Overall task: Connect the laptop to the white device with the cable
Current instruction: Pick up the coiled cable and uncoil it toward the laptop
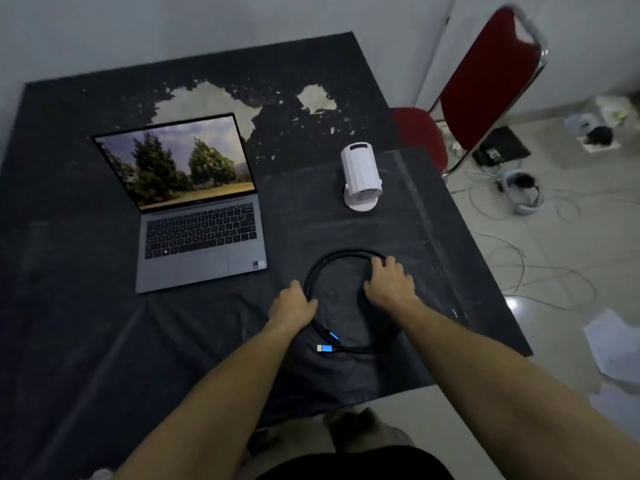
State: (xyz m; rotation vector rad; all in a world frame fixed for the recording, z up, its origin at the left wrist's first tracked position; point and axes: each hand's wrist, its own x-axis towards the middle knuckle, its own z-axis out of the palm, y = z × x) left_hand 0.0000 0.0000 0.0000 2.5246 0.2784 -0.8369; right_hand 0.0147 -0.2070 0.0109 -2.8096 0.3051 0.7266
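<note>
Head view: the cable (341, 259) is black and thin, wound in a round coil, flat on the dark cloth of the bench (86, 341), near the front edge. Its 2 ends have blue plugs (329, 342), lying close together at the near side of the coil, w/ one metal tip visible. Left hand (293, 306) rests on the left side of the coil, fingers curled down on the cable; can't tell if it really pinches it. Right hand (389, 282) lies on the far right part of the coil, fingers loosely spread, tips touching the cable. Laptop (194, 206) is open, screen lit w/ trees, to the left and behind the coil. White device (360, 176) stands upright behind the coil, well apart from both hands.
</note>
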